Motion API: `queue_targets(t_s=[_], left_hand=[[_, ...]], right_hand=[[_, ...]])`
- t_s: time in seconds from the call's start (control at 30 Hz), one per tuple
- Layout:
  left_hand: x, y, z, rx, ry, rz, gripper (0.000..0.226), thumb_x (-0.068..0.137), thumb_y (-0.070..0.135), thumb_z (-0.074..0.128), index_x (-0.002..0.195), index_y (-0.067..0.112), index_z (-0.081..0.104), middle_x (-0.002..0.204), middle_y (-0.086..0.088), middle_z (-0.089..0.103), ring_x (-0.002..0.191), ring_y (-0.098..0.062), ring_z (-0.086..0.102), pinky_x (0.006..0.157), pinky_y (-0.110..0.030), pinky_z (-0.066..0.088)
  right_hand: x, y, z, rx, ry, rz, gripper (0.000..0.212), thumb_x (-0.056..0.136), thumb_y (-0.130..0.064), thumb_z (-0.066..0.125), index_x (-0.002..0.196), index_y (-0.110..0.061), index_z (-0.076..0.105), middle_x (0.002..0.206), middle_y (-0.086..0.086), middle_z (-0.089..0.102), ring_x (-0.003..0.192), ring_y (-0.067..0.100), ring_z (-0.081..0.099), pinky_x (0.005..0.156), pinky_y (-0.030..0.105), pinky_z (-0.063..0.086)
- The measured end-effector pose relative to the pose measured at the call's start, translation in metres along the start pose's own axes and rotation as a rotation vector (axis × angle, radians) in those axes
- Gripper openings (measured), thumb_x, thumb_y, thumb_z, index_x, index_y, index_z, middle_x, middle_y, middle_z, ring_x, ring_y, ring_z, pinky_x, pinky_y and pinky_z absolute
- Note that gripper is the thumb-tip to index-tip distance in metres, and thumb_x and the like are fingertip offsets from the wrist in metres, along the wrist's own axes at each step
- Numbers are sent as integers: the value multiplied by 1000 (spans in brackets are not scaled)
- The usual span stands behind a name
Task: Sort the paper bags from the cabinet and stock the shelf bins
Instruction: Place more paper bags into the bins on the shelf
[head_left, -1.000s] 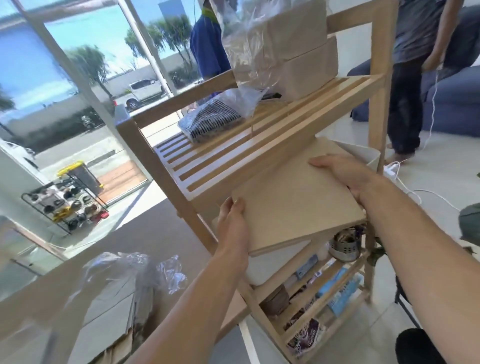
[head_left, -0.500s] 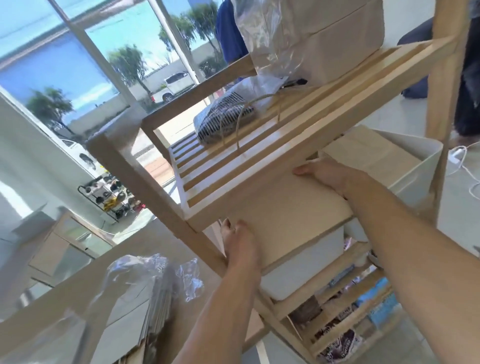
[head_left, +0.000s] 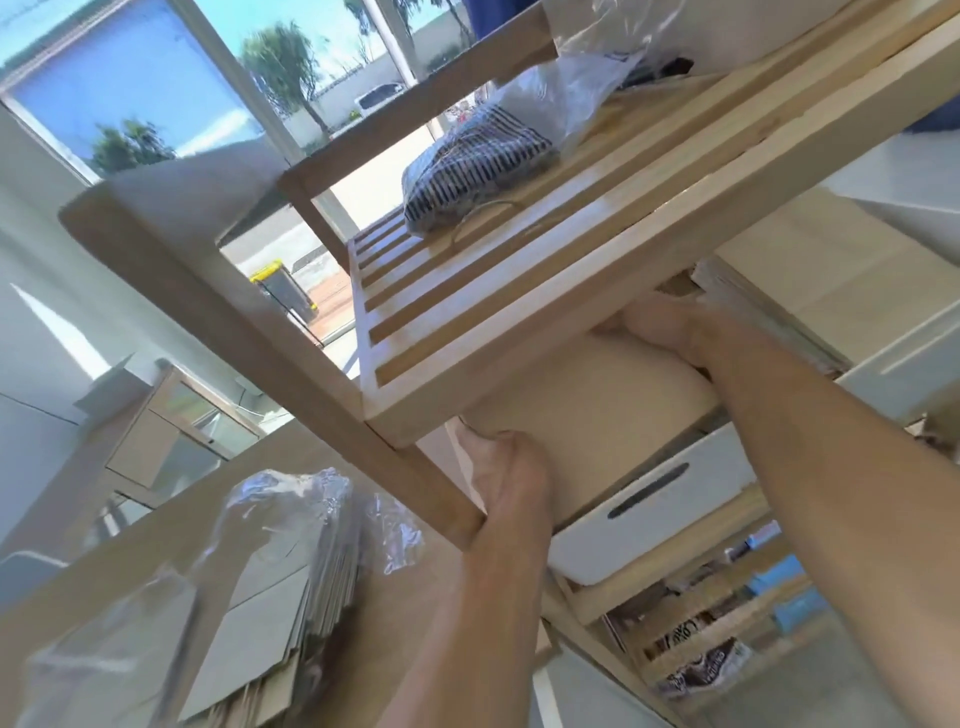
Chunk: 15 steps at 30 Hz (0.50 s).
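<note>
Stack of paper bags (head_left: 597, 410): flat, tan, tilted, positioned directly under the slatted shelf (head_left: 519, 312) and over the open top of the white bin (head_left: 660, 514); contact with the bin rim not determinable. Gripped at the near left corner by the left hand (head_left: 511, 478), with fingers (head_left: 475, 441) curled round the edge. Touched at the far right edge by the right hand (head_left: 670, 332), laid on the upper face; fingertips hidden under the shelf, so grip or flat press not determinable. Just right of the right hand: second stack (head_left: 753, 312) of bags, layered edges on view, at about the same level. On top of the slatted shelf, far side: striped bundle (head_left: 478, 171) in clear plastic wrap. Below the white bin: lower shelf (head_left: 717, 618) with blue and dark printed packets, blurred. Near left: wrapped bags (head_left: 291, 587), a flat pile in loose clear plastic, lying on a wooden top (head_left: 415, 613). Far left, beyond the shelf frame: window (head_left: 156, 78), with trees, a wall and a parked white vehicle outside.
</note>
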<state>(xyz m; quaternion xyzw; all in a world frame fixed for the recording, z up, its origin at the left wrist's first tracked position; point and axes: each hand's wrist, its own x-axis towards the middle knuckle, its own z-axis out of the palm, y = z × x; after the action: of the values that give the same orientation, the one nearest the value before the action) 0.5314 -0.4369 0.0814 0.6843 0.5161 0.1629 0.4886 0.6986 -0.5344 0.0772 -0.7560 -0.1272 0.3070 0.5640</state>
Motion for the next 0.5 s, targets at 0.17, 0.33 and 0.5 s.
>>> queue_targets(t_s=[0.17, 0.33, 0.5], left_hand=[[3, -4, 4, 95, -55, 45, 74, 93, 11, 31, 152, 41, -2, 125, -12, 57, 96, -30, 54, 86, -39, 45], [8, -7, 8, 246, -123, 4, 72, 92, 13, 40, 153, 21, 4, 140, -16, 48, 123, -35, 49, 101, -42, 41], [-2, -21, 11, 423, -145, 182, 89, 87, 8, 52, 154, 11, -6, 162, -8, -4, 149, -26, 5, 121, -38, 14]], right_hand=[[4, 14, 2, -137, -38, 85, 39, 83, -24, 55, 121, -17, 57, 110, 13, 69, 98, 32, 68, 93, 51, 52], [-17, 1, 11, -493, 8, 127, 42, 93, -22, 43, 131, -5, 48, 134, 15, 54, 118, 31, 55, 104, 38, 42], [-22, 13, 32, -741, 125, 121, 46, 89, -16, 54, 134, -6, 43, 137, 18, 48, 127, 36, 48, 99, 42, 41]])
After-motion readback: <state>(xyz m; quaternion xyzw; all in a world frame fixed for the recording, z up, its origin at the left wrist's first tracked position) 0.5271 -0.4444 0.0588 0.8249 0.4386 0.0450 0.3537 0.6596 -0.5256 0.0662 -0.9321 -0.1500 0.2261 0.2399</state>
